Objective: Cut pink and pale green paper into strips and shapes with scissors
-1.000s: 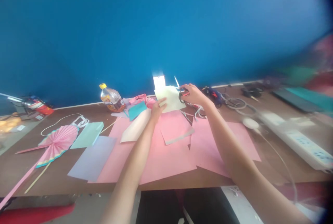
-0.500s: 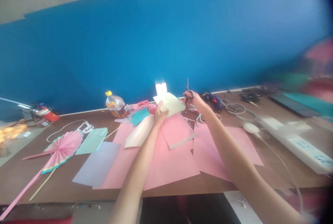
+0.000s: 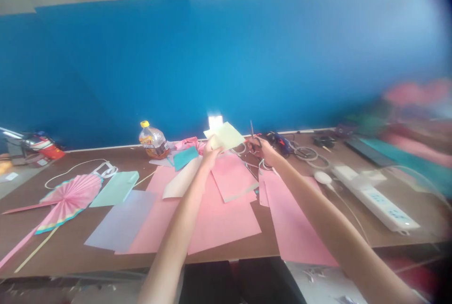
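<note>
My left hand (image 3: 213, 150) is closed on a pale yellow sheet of paper (image 3: 228, 136), held above the table with its thumb on the near edge. My right hand (image 3: 264, 150) grips a pair of scissors (image 3: 252, 131) by the handles, blades pointing up, a little right of the sheet and apart from it. Below both hands lie pink sheets of paper (image 3: 219, 228), one with a grey strip along its edge. A curled cream sheet (image 3: 183, 178) lies beside my left forearm, near a teal piece of paper (image 3: 185, 157).
A pink folded paper fan (image 3: 70, 196), a mint-green packet (image 3: 116, 188) and a lavender sheet (image 3: 120, 221) lie on the left. Behind stand a yellow-capped bottle (image 3: 153, 141) and a bright screen (image 3: 215, 122). On the right are a power strip (image 3: 377, 200) and cables (image 3: 307, 153).
The camera view has tilted and shifted. The scissors and yellow sheet stay in my hands. The pink sheet at right has slid toward the table's front edge and now overhangs it.
</note>
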Available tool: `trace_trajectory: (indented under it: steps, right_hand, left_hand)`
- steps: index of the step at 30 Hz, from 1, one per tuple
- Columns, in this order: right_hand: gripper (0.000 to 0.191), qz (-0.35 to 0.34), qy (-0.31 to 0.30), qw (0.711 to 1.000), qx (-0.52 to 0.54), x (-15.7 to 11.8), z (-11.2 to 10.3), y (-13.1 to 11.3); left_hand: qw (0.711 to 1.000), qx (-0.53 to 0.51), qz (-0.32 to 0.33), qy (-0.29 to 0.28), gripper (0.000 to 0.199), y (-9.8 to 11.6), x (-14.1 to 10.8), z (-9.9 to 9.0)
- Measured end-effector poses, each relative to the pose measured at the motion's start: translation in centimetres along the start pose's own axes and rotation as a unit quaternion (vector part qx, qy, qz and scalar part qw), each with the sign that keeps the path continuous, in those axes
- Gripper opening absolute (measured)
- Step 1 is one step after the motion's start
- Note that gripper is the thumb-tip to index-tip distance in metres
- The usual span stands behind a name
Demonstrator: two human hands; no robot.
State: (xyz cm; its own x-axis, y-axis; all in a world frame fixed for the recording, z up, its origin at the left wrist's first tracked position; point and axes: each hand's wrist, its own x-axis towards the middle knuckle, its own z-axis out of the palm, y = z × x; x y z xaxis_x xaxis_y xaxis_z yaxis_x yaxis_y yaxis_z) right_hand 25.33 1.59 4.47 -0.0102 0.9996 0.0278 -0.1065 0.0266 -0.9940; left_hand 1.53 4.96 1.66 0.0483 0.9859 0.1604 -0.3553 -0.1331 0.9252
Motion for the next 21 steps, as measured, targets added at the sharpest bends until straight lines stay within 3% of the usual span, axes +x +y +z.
trace_trajectory:
  steps: [4,8,11,14,16,19,21]
  right_hand:
    - [0.028,-0.011,-0.016,1.000,-0.009,-1.0,0.1,0.1]
    - [0.029,-0.049,0.035,0.993,0.100,1.1,0.4,-2.3]
    - [0.031,-0.075,0.058,0.986,0.134,2.9,0.3,-4.4]
    - [0.031,-0.098,0.048,0.985,0.137,3.9,-0.4,-5.9]
    - [0.031,-0.106,0.046,0.981,0.155,4.3,-0.8,-6.2]
    - [0.029,-0.119,0.043,0.970,0.206,4.7,-1.5,-6.3]
    - [0.029,-0.116,0.036,0.966,0.227,5.0,-2.1,-6.3]
  left_hand:
    - [0.998,0.054,0.025,0.020,0.075,-0.2,-1.8,0.1]
    - [0.998,0.054,-0.001,0.032,0.073,-0.4,-3.2,-0.3]
    - [1.000,0.001,-0.025,0.007,0.078,0.2,-4.0,0.5]
    - [0.995,-0.085,-0.052,-0.022,0.079,0.6,-5.9,3.5]
    - [0.985,-0.130,-0.109,-0.040,0.076,0.0,-8.1,6.3]
    - [0.964,-0.173,-0.183,-0.083,0.085,-2.4,-12.0,10.4]
    - [0.956,-0.167,-0.217,-0.106,0.089,-4.3,-13.9,12.1]
